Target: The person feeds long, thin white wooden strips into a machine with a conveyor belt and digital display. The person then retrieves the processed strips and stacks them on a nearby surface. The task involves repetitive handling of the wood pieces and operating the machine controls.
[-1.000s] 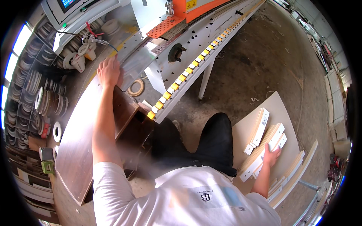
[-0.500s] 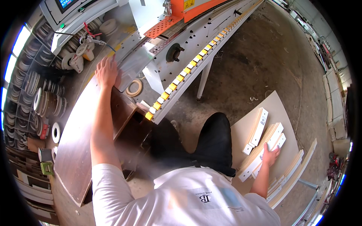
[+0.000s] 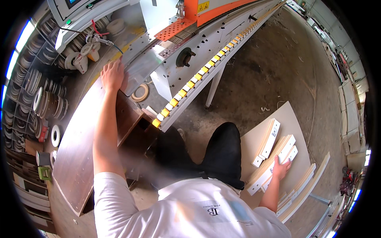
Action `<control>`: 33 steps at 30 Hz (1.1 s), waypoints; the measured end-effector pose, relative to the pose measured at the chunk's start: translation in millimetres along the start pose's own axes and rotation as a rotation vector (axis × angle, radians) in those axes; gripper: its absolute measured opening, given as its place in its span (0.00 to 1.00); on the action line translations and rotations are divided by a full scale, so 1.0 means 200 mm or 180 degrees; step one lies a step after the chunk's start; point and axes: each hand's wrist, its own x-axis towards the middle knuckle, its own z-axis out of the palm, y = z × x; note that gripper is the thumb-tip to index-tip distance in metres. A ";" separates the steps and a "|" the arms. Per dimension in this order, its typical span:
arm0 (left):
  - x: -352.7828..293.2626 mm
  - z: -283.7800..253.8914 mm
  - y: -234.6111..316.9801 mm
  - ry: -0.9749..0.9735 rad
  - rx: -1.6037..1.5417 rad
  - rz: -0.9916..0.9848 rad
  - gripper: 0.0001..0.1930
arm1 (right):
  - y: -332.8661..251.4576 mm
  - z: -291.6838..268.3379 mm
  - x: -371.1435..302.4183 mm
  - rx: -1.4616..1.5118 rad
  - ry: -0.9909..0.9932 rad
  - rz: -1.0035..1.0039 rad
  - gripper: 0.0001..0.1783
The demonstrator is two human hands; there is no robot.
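Observation:
My left hand (image 3: 112, 75) lies palm down at the far end of a brown wood-grain cabinet (image 3: 81, 131), beside a clear plastic sheet (image 3: 139, 69). Its fingers are stretched forward and hold nothing that I can see. On the right, my right hand (image 3: 281, 168) grips the outermost of several stacked wooden strips (image 3: 274, 160) with white faces, thumb on one side and fingers on the other. The strips rest on a pale board (image 3: 291, 119). Another small stack of strips (image 3: 266, 141) lies just beyond them.
Ahead stands an edge-working machine (image 3: 168, 33) with an orange guard and a rail of yellow and white rollers (image 3: 190, 84). A tape roll (image 3: 139, 92) lies near the cabinet. Shelves of banding rolls (image 3: 29, 91) line the left. Longer strips (image 3: 307, 192) lie at lower right.
The view has shifted slightly, so the strips and pale board sit a little lower. Both hands keep their places on the cabinet and the strips.

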 end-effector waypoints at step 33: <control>0.09 0.16 -0.17 -0.0580 0.0385 -0.0161 0.35 | -0.02 -0.02 -0.03 0.0202 0.0039 0.0084 0.58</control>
